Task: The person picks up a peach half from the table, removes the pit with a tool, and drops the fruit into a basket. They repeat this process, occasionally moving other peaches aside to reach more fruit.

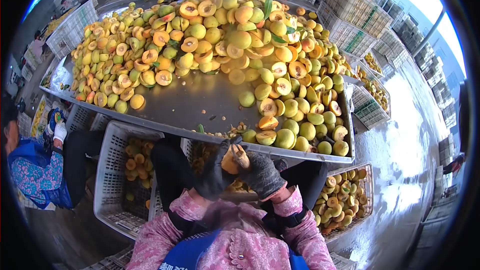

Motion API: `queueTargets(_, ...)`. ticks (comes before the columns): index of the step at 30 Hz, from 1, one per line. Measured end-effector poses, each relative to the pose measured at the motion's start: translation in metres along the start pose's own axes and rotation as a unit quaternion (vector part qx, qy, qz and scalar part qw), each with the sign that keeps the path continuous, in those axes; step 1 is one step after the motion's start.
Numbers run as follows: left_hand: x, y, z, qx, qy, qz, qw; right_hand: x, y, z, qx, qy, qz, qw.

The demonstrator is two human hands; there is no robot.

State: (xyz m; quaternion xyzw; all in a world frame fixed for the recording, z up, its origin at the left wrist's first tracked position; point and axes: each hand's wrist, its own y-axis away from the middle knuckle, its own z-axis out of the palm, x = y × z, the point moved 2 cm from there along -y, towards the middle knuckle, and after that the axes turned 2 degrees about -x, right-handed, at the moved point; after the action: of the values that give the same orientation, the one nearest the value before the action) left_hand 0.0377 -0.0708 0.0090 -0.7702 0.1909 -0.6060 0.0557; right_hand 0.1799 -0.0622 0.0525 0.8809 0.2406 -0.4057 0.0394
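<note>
In front of my lap my left hand [212,174], in a dark glove, is closed around a cut peach half [231,162] with its orange flesh showing. My right hand [262,174], in a grey knitted glove, is closed too. From its fingers a narrow tan and grey tool [242,157] reaches against the fruit; its exact kind is unclear. Just beyond both hands is the rim of a metal table [185,133], heaped with whole and halved yellow-green peaches [240,39]. Small scraps lie on its bare part.
A grey crate [105,185] with peach halves stands left of my legs, another crate [367,201] to the right. A seated person [40,170] with white gloves works at far left. Stacked crates [357,7] and a wet floor [400,170] lie to the right.
</note>
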Motion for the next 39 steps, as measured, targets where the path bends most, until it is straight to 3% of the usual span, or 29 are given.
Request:
queueTargets(1, -0.011, 0.0, 0.001, -0.015, -0.112, 0.027, 0.993, -0.001, 0.006, 0.001, -0.008, -0.09, 0.021, 0.996)
queueTargets(3, -0.023, 0.002, 0.001, 0.022, 0.014, -0.052, 0.998, -0.014, 0.011, -0.009, 0.028, -0.214, 0.078, 0.973)
queueTargets(4, -0.02, -0.001, 0.001, 0.074, 0.248, -0.155, 0.953, -0.017, 0.013, -0.012, 0.046, -0.274, 0.107, 0.955)
queueTargets(6, -0.031, 0.002, 0.0, 0.106, 0.446, -0.222, 0.861, -0.007, 0.016, -0.013, 0.01, -0.227, 0.069, 0.971)
queueTargets(7, -0.043, 0.005, -0.004, 0.092, 0.427, -0.197, 0.878, -0.018, 0.019, -0.02, 0.0, -0.233, 0.069, 0.97)
queueTargets(9, -0.048, 0.009, -0.004, 0.092, 0.507, -0.198, 0.834, -0.022, 0.021, -0.019, -0.024, -0.238, 0.075, 0.968)
queueTargets(10, -0.036, 0.007, -0.004, 0.106, 0.6, -0.221, 0.761, -0.016, 0.024, -0.013, -0.039, -0.235, 0.081, 0.968)
queueTargets(12, -0.035, 0.009, -0.003, 0.124, 0.634, -0.23, 0.728, -0.007, 0.029, -0.002, -0.07, -0.23, 0.092, 0.966)
queueTargets(13, -0.051, 0.013, -0.001, 0.128, 0.578, -0.22, 0.775, -0.009, 0.028, 0.0, -0.073, -0.194, 0.085, 0.974)
queueTargets(15, -0.065, 0.018, 0.002, 0.14, 0.539, -0.212, 0.803, -0.015, 0.024, -0.002, -0.071, -0.151, 0.081, 0.983)
queueTargets(16, -0.07, 0.019, 0.004, 0.147, 0.56, -0.216, 0.787, -0.018, 0.023, -0.003, -0.07, -0.129, 0.078, 0.986)
queueTargets(21, -0.076, 0.02, 0.003, 0.101, 0.459, -0.167, 0.867, -0.019, 0.019, 0.004, -0.087, -0.051, 0.053, 0.993)
queueTargets(25, -0.005, 0.003, -0.001, 0.118, 0.631, -0.185, 0.744, -0.008, 0.019, 0.02, -0.054, 0.052, -0.08, 0.994)
queueTargets(26, 0.009, -0.002, -0.002, 0.109, 0.686, -0.185, 0.695, -0.003, 0.018, 0.024, -0.076, 0.033, -0.024, 0.996)
queueTargets(28, 0.025, -0.007, -0.004, 0.138, 0.65, -0.209, 0.717, 0.004, 0.017, 0.031, -0.118, -0.005, 0.088, 0.989)
queueTargets(29, 0.027, -0.008, -0.004, 0.153, 0.632, -0.22, 0.727, 0.003, 0.016, 0.032, -0.126, 0.0, 0.073, 0.989)
queueTargets(31, -0.002, -0.001, -0.005, 0.113, 0.426, -0.205, 0.874, 0.001, 0.014, 0.033, -0.142, 0.009, 0.042, 0.989)
queueTargets(33, -0.015, 0.001, -0.004, 0.06, 0.436, -0.154, 0.885, 0.005, 0.016, 0.037, -0.099, 0.005, -0.028, 0.995)
queueTargets(34, -0.011, 0.0, -0.004, 0.029, 0.552, -0.114, 0.826, 0.006, 0.017, 0.039, -0.078, 0.001, -0.061, 0.995)
queueTargets(36, -0.016, 0.004, -0.007, 0.014, 0.469, -0.079, 0.88, 0.006, 0.019, 0.035, -0.132, -0.004, -0.027, 0.991)
queueTargets(37, -0.028, 0.011, -0.011, 0.029, 0.255, -0.081, 0.963, 0.006, 0.018, 0.032, -0.159, -0.006, -0.01, 0.987)
queueTargets(39, -0.036, 0.016, -0.014, 0.042, 0.065, -0.085, 0.993, 0.008, 0.018, 0.03, -0.189, -0.001, -0.016, 0.982)
